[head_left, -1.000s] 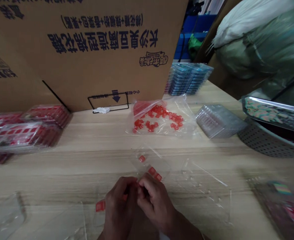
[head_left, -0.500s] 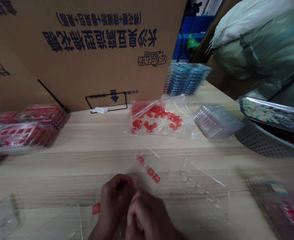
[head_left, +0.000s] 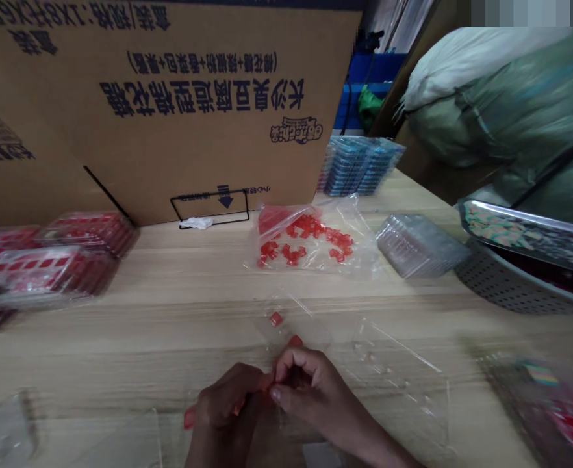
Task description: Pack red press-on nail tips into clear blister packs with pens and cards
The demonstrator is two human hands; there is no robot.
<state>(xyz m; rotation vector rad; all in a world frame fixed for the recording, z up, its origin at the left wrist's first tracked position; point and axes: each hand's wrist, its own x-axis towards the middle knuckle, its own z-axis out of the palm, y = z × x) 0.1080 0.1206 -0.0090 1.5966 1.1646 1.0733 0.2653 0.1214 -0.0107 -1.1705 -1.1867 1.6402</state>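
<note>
My left hand (head_left: 230,400) is closed over small red square pieces (head_left: 238,407), partly hidden by its fingers. My right hand (head_left: 310,390) meets it at the fingertips, thumb and forefinger pinched around a bit of red, mostly covered. Beneath and beyond them lies a clear plastic tray (head_left: 299,312) with a red square piece (head_left: 276,318) in it. Another red piece (head_left: 295,341) peeks out above my right knuckles. Left of my left wrist, one more red piece (head_left: 189,417) shows in clear plastic.
An open clear bag (head_left: 364,244) of red pieces lies by a large carton (head_left: 193,149). Packed red trays (head_left: 47,273) are stacked left. Stacked clear trays (head_left: 418,247) and a grey basket (head_left: 505,279) stand right. Another clear tray (head_left: 403,383) lies near my right arm.
My right hand has turned and shifted up and right, its fingertips now pinched against my left hand's. It now covers part of the row of red pieces. The view has shifted slightly.
</note>
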